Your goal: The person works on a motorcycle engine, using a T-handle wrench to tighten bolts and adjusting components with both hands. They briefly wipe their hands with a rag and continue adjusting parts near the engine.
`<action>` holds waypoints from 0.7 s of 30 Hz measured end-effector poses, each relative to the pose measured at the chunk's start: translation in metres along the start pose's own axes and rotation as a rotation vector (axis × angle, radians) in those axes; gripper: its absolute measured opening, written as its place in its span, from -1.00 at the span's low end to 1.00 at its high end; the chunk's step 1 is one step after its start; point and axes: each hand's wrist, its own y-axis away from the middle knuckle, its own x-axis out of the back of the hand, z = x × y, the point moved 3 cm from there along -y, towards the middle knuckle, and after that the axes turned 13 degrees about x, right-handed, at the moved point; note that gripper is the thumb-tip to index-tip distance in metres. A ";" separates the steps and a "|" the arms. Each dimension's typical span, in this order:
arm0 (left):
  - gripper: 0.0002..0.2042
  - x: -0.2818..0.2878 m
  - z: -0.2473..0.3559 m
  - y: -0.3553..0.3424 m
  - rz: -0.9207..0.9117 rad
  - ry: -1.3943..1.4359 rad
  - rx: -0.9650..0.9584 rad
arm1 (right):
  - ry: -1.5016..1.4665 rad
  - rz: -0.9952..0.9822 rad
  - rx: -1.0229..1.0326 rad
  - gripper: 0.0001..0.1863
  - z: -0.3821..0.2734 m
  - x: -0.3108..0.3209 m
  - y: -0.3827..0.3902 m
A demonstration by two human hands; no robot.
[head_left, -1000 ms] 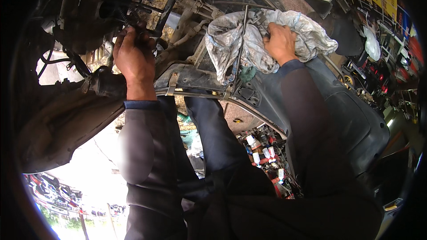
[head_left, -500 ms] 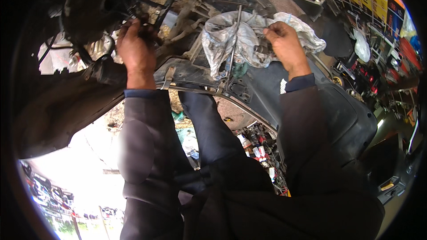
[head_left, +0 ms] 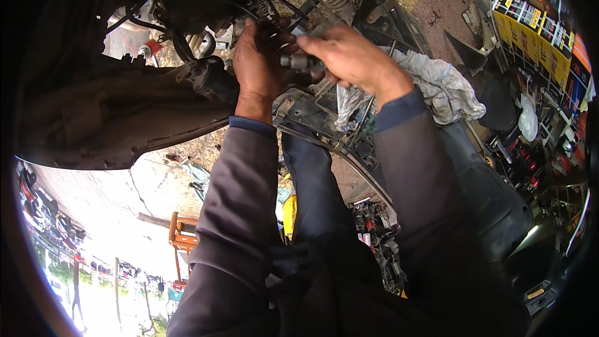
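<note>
My left hand (head_left: pixel 256 65) reaches into the dark mechanical parts at the top, fingers curled around something I cannot make out. Close by on its right, my right hand (head_left: pixel 355 59) is closed on a dark, stubby cylindrical metal piece (head_left: pixel 301 62) that resembles a socket; its far end is hidden in the fingers. The piece points toward my left palm. Just above both hands stands a coil spring (head_left: pixel 265 7) among dark rods. A crumpled, stained whitish cloth (head_left: pixel 440 84) lies beyond my right wrist, partly covered by my forearm.
A large dark curved panel (head_left: pixel 93 112) fills the left. Black plastic bodywork (head_left: pixel 480 181) lies right of my right arm. Yellow boxes (head_left: pixel 530 37) are stacked at the far right. A wooden stool (head_left: pixel 182 234) stands lower left, and a red can (head_left: pixel 150 48) shows behind the panel.
My right hand has left the cloth and moved left beside my left hand, now with the dark cylindrical piece in it. The whole view has shifted, so the surroundings sit farther right.
</note>
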 end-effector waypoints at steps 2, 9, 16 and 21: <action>-0.56 -0.004 -0.001 0.003 -0.047 0.079 0.002 | 0.078 -0.056 -0.034 -0.46 -0.009 0.000 -0.019; -0.69 -0.002 -0.001 0.000 -0.090 0.028 -0.017 | -0.016 -0.005 -0.041 -0.61 -0.027 -0.005 -0.042; -0.70 0.004 -0.002 -0.004 -0.049 0.191 0.009 | -0.147 0.048 0.278 -0.68 -0.028 -0.006 -0.028; -0.73 0.001 0.001 0.002 -0.062 0.132 0.046 | -0.084 -0.023 0.163 -0.65 -0.030 -0.004 -0.036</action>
